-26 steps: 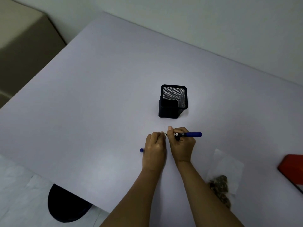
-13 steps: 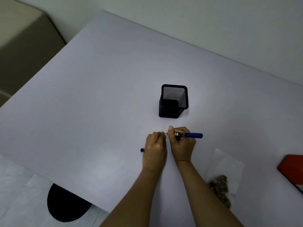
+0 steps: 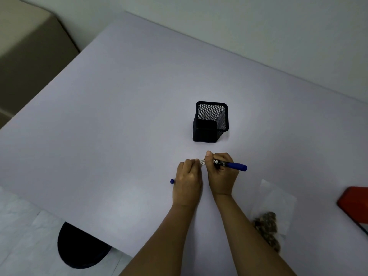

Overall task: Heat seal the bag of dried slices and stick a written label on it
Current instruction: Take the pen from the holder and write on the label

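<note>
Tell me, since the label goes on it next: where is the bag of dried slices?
Head view, lower right: the bag of dried slices lies on the table beside the right forearm, between it and the red object at the frame's edge.

Dim even light, soft shadows, wide-angle edge distortion

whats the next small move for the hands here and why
Probably finish writing: the right hand grips the blue marker with its tip at the small label, which the left hand pinches. The marker cap lies off beside the left hand, and the bag of dried slices lies apart to the right.
</note>
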The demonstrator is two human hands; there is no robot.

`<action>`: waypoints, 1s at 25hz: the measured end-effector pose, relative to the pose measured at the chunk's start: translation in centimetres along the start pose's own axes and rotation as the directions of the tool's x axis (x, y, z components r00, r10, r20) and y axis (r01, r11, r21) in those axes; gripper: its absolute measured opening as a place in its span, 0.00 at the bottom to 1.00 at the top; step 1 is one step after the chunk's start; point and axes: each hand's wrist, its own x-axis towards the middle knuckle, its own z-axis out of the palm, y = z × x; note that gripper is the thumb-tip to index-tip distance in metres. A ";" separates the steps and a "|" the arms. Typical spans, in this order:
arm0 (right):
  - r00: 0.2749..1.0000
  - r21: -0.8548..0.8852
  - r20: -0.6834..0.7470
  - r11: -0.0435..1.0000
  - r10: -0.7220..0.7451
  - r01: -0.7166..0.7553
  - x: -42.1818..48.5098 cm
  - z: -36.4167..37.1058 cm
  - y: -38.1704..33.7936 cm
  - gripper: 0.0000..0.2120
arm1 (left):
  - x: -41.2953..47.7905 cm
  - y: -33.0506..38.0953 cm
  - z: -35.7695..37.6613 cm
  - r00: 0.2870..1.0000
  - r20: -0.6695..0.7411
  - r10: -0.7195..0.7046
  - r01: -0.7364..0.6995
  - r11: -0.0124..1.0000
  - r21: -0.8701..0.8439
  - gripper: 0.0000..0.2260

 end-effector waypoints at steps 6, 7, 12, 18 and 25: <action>0.999 -0.039 -0.005 0.998 -0.045 0.045 0.0 -0.1 -0.1 0.05 | 0.0 0.0 0.0 1.000 -0.004 -0.006 0.006 1.000 -0.007 0.12; 0.999 -0.021 -0.003 0.999 -0.034 0.033 0.0 -0.1 0.0 0.04 | 0.1 0.0 0.0 1.000 -0.004 -0.005 0.005 1.000 -0.008 0.12; 1.000 -0.016 0.012 1.000 -0.023 0.024 0.0 -0.1 0.0 0.05 | 0.0 0.1 -0.1 1.000 -0.001 -0.003 0.003 1.000 -0.006 0.12; 0.997 -0.069 -0.032 0.995 -0.068 0.066 0.0 -0.1 -0.2 0.11 | 0.0 0.1 0.0 1.000 -0.008 -0.006 0.006 1.000 -0.005 0.12; 0.996 -0.058 -0.020 0.994 -0.088 0.087 -0.1 -0.1 -0.3 0.13 | -0.1 0.0 0.0 1.000 -0.001 0.000 0.000 1.000 0.001 0.13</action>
